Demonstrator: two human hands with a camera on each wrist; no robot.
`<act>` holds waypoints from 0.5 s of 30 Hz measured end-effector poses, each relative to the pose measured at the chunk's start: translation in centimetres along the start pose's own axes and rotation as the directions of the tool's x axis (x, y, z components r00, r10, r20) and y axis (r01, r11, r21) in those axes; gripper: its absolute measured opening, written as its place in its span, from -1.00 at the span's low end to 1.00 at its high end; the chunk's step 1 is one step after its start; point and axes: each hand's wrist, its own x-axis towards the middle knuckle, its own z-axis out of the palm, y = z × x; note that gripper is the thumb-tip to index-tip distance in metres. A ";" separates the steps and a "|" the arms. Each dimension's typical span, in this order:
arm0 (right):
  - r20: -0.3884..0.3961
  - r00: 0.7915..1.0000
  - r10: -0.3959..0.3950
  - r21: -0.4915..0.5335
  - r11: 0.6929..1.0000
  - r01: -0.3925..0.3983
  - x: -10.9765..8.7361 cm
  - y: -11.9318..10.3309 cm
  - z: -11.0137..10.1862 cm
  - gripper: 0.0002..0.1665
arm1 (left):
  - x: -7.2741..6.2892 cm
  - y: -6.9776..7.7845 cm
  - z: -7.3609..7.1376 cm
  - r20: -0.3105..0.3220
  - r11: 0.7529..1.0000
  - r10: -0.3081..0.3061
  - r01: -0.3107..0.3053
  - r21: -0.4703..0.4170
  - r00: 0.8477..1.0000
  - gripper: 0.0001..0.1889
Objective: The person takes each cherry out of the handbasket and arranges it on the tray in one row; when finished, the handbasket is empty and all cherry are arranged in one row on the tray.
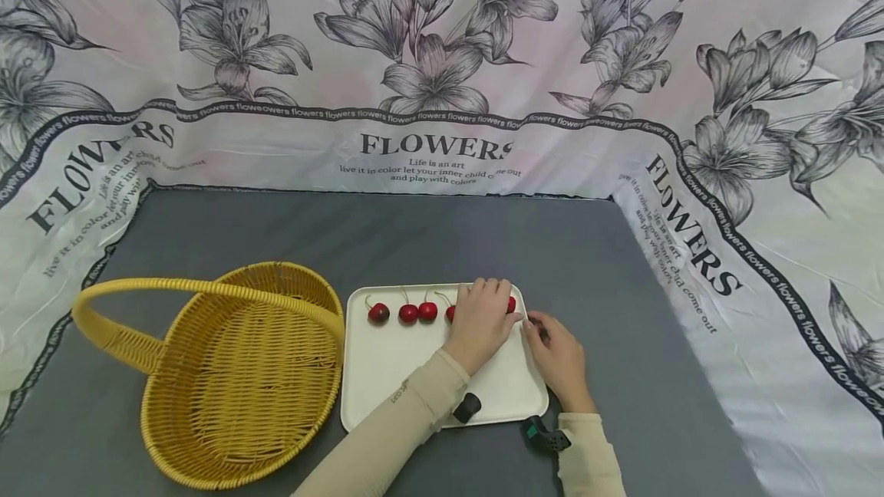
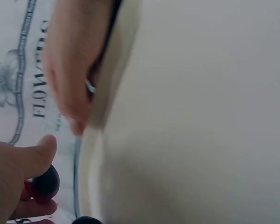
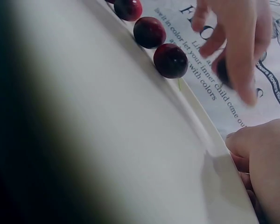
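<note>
My left hand [image 1: 483, 320] reaches over the right end of a white rectangular tray [image 1: 394, 382]. Its thumb and fingers pinch a dark red cherry [image 2: 45, 183], which shows as a red patch beside the hand in the head view. Along the tray's far side lie several cherries with thin stems, among them the leftmost cherry [image 1: 377, 314] and a pair [image 1: 427, 311]; another cherry [image 1: 450, 314] is partly covered by my left hand. At the tray's right edge, my right hand [image 1: 561, 363] has curled fingers close to the rim. Something dark glints inside them, too hidden to identify.
A yellow wicker basket [image 1: 155, 420] with a tall handle [image 1: 207, 287] stands against the tray's left side. Grey cloth [image 1: 608, 274] covers the table. White flower-printed fabric [image 1: 435, 156] rises behind it and along both sides.
</note>
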 end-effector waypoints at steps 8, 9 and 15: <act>0.017 1.000 -0.015 0.017 1.000 0.015 -0.2 -0.1 0.0 -0.62 | 0.4 -0.3 2.0 0.099 0.995 0.007 -0.017 0.100 0.995 -0.54; 0.015 1.000 -0.018 0.018 1.000 0.018 -0.2 -0.1 0.0 -0.61 | 0.5 -0.4 2.1 0.117 0.995 0.002 -0.014 0.102 0.993 -0.52; -0.005 1.000 -0.029 0.025 0.999 0.029 -0.1 -0.1 -0.3 -0.62 | 0.8 -0.6 2.6 0.193 0.997 -0.020 0.004 0.082 0.981 -0.45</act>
